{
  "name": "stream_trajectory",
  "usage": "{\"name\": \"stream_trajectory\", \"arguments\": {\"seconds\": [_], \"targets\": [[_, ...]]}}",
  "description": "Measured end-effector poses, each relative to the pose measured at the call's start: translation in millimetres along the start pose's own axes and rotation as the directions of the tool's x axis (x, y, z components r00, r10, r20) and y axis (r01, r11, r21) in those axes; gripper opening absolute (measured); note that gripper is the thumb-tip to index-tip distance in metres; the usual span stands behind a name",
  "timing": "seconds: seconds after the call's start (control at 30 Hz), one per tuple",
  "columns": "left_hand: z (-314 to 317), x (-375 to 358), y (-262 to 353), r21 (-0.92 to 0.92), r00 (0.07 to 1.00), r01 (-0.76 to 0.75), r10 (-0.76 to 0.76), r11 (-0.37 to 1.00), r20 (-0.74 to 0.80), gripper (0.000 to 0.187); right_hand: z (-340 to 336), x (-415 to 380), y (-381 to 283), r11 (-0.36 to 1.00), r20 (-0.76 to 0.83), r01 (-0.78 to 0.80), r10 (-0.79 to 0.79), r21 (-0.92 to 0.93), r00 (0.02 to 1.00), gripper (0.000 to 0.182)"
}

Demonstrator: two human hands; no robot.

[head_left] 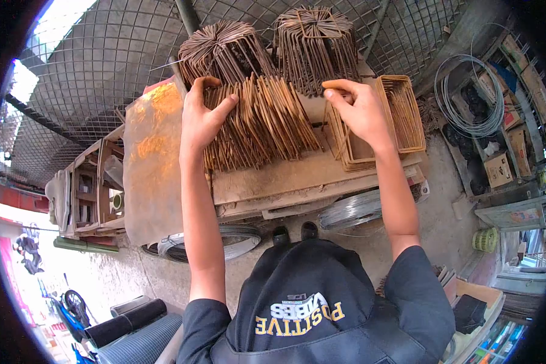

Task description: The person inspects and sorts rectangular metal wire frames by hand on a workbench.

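Observation:
A row of rusty bent metal frames [264,124] leans on the wooden bench [255,182]. At the left end of this row, my left hand [207,115] has its thumb and fingers apart, curved around the top of the end pieces. My right hand [361,112] is over the left side of a second group of rectangular metal frames [406,118], thumb and forefinger close together near its top edge. Whether anything thin is between those fingers is too small to tell.
Two tall bundles of bent rods, one [224,45] left and one [316,45] right, stand behind against the wire mesh. Wire coils [355,209] lie below the bench's front edge. A cloudy sheet [155,164] hangs at left; a wire coil [470,88] hangs at right.

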State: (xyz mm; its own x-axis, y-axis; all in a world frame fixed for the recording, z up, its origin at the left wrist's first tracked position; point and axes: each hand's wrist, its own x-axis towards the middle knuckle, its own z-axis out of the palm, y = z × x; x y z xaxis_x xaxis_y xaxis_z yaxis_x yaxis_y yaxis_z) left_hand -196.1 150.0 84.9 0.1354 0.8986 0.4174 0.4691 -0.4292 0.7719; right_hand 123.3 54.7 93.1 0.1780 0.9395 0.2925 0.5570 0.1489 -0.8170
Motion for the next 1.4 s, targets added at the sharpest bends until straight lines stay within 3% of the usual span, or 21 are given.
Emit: {"name": "stream_trajectory", "arguments": {"seconds": [0.13,0.27,0.4,0.53,0.63,0.67,0.73,0.87,0.93,0.97,1.07,1.1,1.17,1.33,1.4], "targets": [[1,1,-3,0.01,1.0,0.002,-0.002,1.0,-0.004,0.055,16,4,-3,0.986,0.095,0.009,-0.026,0.169,0.995,0.043],[1,1,-5,0.011,1.0,-0.013,0.013,1.0,-0.007,0.055,15,-1,0,0.998,0.145,-0.027,0.019,0.058,0.989,0.046],[0,1,-2,0.009,1.0,0.001,-0.001,1.0,0.002,0.056,11,-11,-1,0.996,0.182,-0.033,0.018,0.078,0.983,0.048],[1,2,-2,-0.008,1.0,0.01,-0.01,1.0,0.007,0.057,2,-24,-15,0.999,0.348,0.004,-0.016,0.036,0.938,0.051],[1,2,-2,0.023,1.0,0.003,-0.003,1.0,0.002,0.056,11,-32,-11,0.957,0.178,0.285,-0.272,-0.057,0.946,0.051],[1,2,-4,0.018,1.0,-0.003,0.003,1.0,0.003,0.056,11,-32,-10,0.957,0.179,0.285,-0.272,-0.056,0.946,0.051],[1,2,-4,0.014,1.0,-0.009,0.009,1.0,0.002,0.056,9,-33,-17,0.999,0.223,0.038,-0.035,-0.01,0.974,0.039],[1,2,-5,-0.013,1.0,-0.003,0.003,1.0,0.005,0.056,12,-29,-11,0.999,0.047,-0.046,0.047,-0.016,0.998,0.03],[1,2,-5,-0.014,1.0,-0.004,0.004,1.0,0.004,0.056,13,-25,-8,0.972,-0.081,-0.082,0.102,0.221,0.991,0.024],[1,1,-4,0.002,1.0,-0.008,0.008,1.0,-0.001,0.055,15,-23,-5,0.972,-0.082,-0.081,0.101,0.222,0.991,0.024],[0,3,-4,0.004,1.0,-0.01,0.01,1.0,0.004,0.055,23,-20,7,0.997,-0.346,0.005,0.023,0.08,0.938,0.024],[0,3,-5,-0.011,1.0,-0.008,0.009,1.0,0.017,0.055,24,-22,3,0.997,-0.346,0.005,0.023,0.081,0.938,0.024],[0,3,-5,-0.008,1.0,-0.01,0.01,1.0,0.015,0.055,26,-27,-9,0.996,-0.42,-0.003,-0.034,-0.087,0.907,0.024],[2,2,-5,0.012,1.0,0.01,-0.011,1.0,0.009,0.055,39,-26,1,0.999,-0.418,-0.017,-0.004,-0.045,0.909,0.026],[2,2,-7,0.089,0.996,-0.086,0.089,0.992,-0.026,0.044,46,-26,6,0.998,-0.38,-0.043,0.025,-0.037,0.925,0.028]]}}
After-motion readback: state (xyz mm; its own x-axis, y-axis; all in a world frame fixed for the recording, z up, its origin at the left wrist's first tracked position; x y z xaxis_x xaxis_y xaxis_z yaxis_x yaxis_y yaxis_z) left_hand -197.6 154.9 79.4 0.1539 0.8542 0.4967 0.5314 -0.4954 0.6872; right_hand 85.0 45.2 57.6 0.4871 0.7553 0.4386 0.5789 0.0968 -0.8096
